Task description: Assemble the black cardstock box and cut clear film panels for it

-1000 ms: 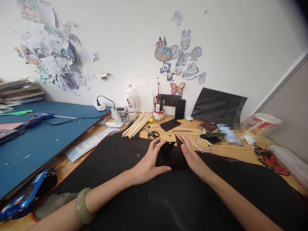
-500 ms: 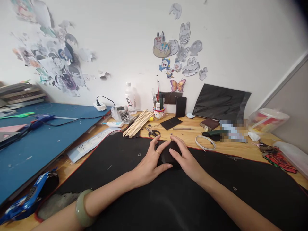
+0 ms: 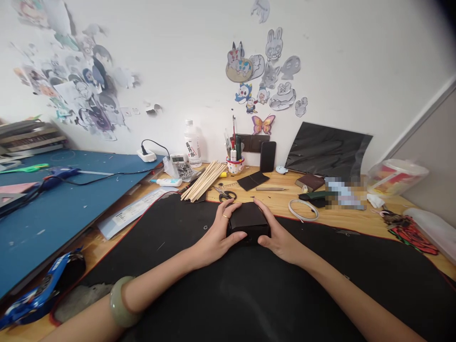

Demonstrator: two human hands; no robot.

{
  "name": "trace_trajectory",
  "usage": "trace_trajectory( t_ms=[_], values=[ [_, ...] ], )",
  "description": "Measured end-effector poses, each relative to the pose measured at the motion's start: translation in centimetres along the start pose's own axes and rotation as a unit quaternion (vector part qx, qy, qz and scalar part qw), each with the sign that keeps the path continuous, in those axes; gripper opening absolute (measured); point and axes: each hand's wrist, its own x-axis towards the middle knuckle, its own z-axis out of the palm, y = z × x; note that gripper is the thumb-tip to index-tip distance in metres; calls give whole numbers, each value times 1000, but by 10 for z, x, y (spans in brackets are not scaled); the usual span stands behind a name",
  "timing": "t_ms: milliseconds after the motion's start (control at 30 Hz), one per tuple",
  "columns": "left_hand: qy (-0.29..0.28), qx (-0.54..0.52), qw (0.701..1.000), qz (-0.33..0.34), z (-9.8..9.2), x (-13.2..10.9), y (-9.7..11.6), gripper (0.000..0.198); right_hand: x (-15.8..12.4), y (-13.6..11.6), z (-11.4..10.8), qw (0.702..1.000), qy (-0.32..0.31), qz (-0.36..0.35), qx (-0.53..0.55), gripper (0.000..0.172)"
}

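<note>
A small black box (image 3: 247, 216) sits on the black mat (image 3: 228, 294), its flat top and front side showing. My left hand (image 3: 217, 235) grips its left side, thumb along the front and fingers over the far left edge; a ring is on one finger. From the right, my right hand (image 3: 280, 237) holds the opposite side, with the thumb near the front right corner and the fingers along the right edge. The box's far side and underside are hidden. Just beyond it lie black-handled scissors (image 3: 227, 195).
Behind the mat are a bundle of wooden sticks (image 3: 204, 181), a pen cup (image 3: 235, 165), a phone (image 3: 268, 156), a water bottle (image 3: 193, 145) and a white ring (image 3: 303, 210). A blue board (image 3: 96, 190) lies left, with a blue packet (image 3: 46, 287) nearer me.
My hands have spread from over the box to its two sides, uncovering its top and front. The right thumb has moved down from the top to the front corner.
</note>
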Motion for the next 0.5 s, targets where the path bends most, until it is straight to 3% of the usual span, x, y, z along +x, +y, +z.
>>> trace_trajectory(
  t_ms=[300,500],
  values=[
    [-28,-19,999,28,-3,-1,0,56,1,-5,5,996,25,-11,-81,72],
    [-15,-63,997,-38,-5,0,8,47,2,-5,8,996,36,3,-80,63]
  ],
)
